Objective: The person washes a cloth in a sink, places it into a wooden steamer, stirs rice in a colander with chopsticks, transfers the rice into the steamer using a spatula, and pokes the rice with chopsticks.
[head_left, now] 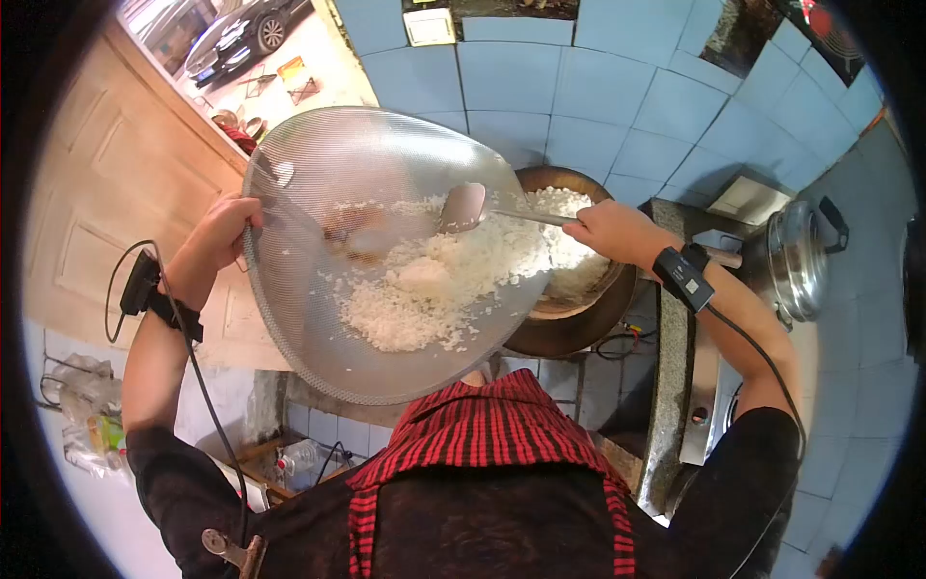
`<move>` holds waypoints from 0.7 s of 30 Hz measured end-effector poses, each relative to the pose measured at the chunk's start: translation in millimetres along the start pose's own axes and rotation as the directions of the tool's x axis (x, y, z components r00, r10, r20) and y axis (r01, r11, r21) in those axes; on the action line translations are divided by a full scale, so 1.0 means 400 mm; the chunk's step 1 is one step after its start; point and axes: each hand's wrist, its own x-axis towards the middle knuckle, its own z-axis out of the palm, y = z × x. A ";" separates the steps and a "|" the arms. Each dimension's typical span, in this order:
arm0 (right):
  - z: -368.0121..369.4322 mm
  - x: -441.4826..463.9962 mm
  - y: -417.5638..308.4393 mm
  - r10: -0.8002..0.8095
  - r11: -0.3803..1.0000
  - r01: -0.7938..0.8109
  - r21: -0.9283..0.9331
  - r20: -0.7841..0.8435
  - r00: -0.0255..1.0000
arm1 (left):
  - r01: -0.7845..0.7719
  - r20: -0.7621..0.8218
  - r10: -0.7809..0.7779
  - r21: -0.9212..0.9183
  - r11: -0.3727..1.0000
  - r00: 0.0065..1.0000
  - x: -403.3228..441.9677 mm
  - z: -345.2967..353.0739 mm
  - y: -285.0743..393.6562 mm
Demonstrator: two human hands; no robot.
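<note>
My left hand [228, 232] is closed round the left rim of a large metal mesh basket [299, 309]. The basket leans toward the right, its right side overlapping a round pot [535, 333]. White cooked rice [410, 304] lies loose and in clumps on the mesh. My right hand [622, 233] grips the handle of a metal spatula [465, 206], whose flat blade is inside the basket by the rice. More rice [564, 203] is in the pot, partly hidden by the basket and my right hand.
A stone counter edge [667, 386] runs on the right, with a gas stove [709, 405] and a lidded steel pot [799, 261] beyond it. A wooden door [125, 193] stands at left. Blue tiles [511, 77] cover the wall ahead. A cable hangs from each wrist.
</note>
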 end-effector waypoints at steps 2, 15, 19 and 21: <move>0.008 -0.020 0.033 -0.013 0.995 0.005 -0.095 -0.087 0.996 | -0.025 -0.005 0.024 -0.073 0.997 1.000 -0.002 0.008 0.005; -0.128 -0.239 0.113 0.122 0.932 -0.184 -0.311 -0.207 0.971 | 0.000 0.044 0.000 -0.011 1.000 0.999 -0.005 0.010 0.033; -0.129 -0.218 -0.048 0.148 0.953 -0.172 0.250 0.112 0.983 | -0.014 -0.026 0.014 0.013 1.000 1.000 0.010 0.007 0.029; -0.087 -0.192 -0.104 -0.028 0.940 -0.024 0.341 0.147 0.989 | -0.031 0.021 0.030 0.029 0.999 0.999 0.018 0.005 0.034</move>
